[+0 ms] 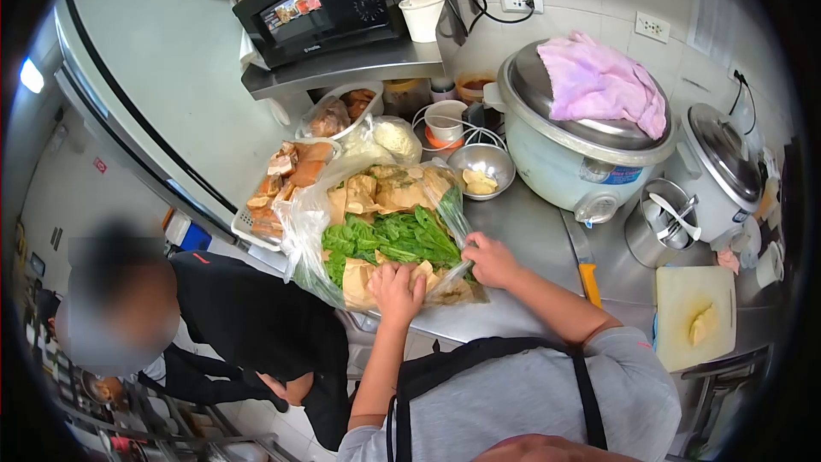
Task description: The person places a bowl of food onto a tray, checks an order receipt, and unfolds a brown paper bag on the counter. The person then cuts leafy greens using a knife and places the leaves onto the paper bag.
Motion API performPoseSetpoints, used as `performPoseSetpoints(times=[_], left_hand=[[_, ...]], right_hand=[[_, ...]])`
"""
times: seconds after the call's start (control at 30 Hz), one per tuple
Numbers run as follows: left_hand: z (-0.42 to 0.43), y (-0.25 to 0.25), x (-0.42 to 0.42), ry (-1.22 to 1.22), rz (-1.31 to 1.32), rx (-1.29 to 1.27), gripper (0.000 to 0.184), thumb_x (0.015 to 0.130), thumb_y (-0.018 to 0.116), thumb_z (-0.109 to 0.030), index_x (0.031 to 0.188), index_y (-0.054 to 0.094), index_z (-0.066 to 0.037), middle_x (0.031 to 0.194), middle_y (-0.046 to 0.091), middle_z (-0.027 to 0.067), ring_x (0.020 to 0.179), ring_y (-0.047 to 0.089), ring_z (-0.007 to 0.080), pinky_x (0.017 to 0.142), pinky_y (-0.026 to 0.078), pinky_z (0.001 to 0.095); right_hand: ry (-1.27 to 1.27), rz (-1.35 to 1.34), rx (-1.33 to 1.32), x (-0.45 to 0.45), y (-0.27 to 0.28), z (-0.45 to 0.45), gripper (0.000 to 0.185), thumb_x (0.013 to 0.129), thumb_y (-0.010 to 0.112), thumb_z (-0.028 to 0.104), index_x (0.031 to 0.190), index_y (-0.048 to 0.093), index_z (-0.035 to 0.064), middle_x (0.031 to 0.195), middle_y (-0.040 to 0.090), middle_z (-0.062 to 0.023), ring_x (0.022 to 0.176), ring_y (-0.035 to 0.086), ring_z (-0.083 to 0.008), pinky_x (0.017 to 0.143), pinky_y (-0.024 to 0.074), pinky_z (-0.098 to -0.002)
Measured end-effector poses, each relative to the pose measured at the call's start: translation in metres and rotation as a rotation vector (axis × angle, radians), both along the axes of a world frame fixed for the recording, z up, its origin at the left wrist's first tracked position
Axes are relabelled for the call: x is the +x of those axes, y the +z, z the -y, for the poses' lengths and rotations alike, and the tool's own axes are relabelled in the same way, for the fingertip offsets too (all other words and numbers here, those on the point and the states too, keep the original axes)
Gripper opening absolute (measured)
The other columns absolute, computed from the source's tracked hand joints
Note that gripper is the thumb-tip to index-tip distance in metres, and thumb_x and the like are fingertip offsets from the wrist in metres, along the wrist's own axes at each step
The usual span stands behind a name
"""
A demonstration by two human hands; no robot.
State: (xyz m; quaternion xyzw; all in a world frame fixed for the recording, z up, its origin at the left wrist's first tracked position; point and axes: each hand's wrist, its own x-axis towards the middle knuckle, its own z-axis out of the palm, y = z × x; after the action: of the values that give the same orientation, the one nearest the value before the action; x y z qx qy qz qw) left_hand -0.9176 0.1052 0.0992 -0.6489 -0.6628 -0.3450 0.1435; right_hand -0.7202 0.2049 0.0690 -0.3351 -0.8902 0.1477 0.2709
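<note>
A clear plastic bag (304, 235) lies open on the steel counter. Inside it are leafy greens (389, 238) with brown paper (402, 188) behind and in front of them. My left hand (397, 293) has its fingers curled on the front edge of the brown paper, closed on it. At the bag's right side my right hand (490, 260) grips the plastic edge, fingers wrapped round it.
A basket (243, 221) of meat pieces stands left of the bag. Behind are a metal bowl (505, 159) and a large rice cooker (547, 158). A knife (588, 269) and cutting board (723, 291) lie right. Another person in black (256, 316) stands at left.
</note>
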Motion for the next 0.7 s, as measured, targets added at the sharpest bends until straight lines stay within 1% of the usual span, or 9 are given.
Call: performPoseSetpoints(times=[0.13,0.23,0.27,0.37,0.47,0.57,0.7], left_hand=[[0.003,-0.002,0.001,0.033,0.001,-0.029,0.024,0.066,0.064,-0.024,0.086,0.061,-0.012,0.086,0.049,0.0068,0.087,0.043,0.028,0.075,0.031,0.0412],[0.002,-0.008,0.0,0.046,-0.003,-0.027,0.024,0.066,0.064,-0.026,0.087,0.061,-0.014,0.088,0.049,0.006,0.089,0.044,0.0279,0.076,0.031,0.0425],[0.001,-0.009,0.0,0.042,0.009,-0.015,0.024,0.066,0.064,-0.026,0.087,0.061,-0.014,0.088,0.048,0.0055,0.09,0.043,0.0276,0.077,0.031,0.0424],[-0.001,-0.012,0.001,0.048,-0.006,0.015,0.024,0.066,0.064,-0.025,0.086,0.061,-0.014,0.087,0.048,0.005,0.09,0.043,0.0272,0.077,0.03,0.0425],[-0.002,-0.014,0.002,0.056,-0.02,0.038,0.024,0.065,0.063,-0.024,0.086,0.061,-0.013,0.086,0.048,0.0049,0.09,0.043,0.0271,0.077,0.03,0.0425],[-0.003,-0.012,0.005,0.077,-0.044,0.038,0.023,0.065,0.063,-0.024,0.085,0.06,-0.013,0.087,0.049,0.0054,0.09,0.044,0.0277,0.077,0.031,0.0426],[0.002,-0.007,0.011,0.088,-0.059,0.024,0.022,0.066,0.062,-0.022,0.085,0.06,-0.012,0.087,0.049,0.0062,0.09,0.044,0.0283,0.077,0.032,0.043]], right_hand=[[-0.026,-0.108,-0.036,0.013,0.001,0.014,0.041,0.064,0.052,0.003,0.103,0.056,0.0164,0.114,0.044,-0.0149,0.094,0.053,-0.0335,0.076,0.0455,-0.041],[-0.164,-0.11,-0.11,0.046,-0.015,0.024,0.05,0.064,0.053,0.004,0.113,0.052,0.0161,0.119,0.041,-0.0182,0.097,0.051,-0.0361,0.082,0.0441,-0.0417],[-0.214,-0.078,-0.172,0.059,-0.02,0.028,0.048,0.065,0.055,0.006,0.112,0.052,0.0139,0.12,0.041,-0.0195,0.1,0.049,-0.0372,0.084,0.0425,-0.0416],[-0.324,-0.086,-0.24,0.097,-0.047,0.042,0.046,0.065,0.057,0.009,0.111,0.053,0.0125,0.119,0.041,-0.0194,0.106,0.045,-0.036,0.088,0.0389,-0.0425],[-0.394,0.036,-0.173,0.12,-0.062,0.06,0.041,0.066,0.059,0.011,0.107,0.055,0.0115,0.118,0.042,-0.0179,0.109,0.042,-0.0335,0.09,0.0354,-0.043],[-0.345,0.028,-0.075,0.13,-0.077,0.07,0.036,0.066,0.058,0.012,0.102,0.057,0.0111,0.115,0.045,-0.016,0.11,0.041,-0.0316,0.089,0.0335,-0.0427],[-0.347,-0.046,-0.076,0.132,-0.072,0.075,0.03,0.066,0.058,0.013,0.096,0.059,0.0109,0.111,0.048,-0.0147,0.108,0.043,-0.0307,0.088,0.0339,-0.0422]])
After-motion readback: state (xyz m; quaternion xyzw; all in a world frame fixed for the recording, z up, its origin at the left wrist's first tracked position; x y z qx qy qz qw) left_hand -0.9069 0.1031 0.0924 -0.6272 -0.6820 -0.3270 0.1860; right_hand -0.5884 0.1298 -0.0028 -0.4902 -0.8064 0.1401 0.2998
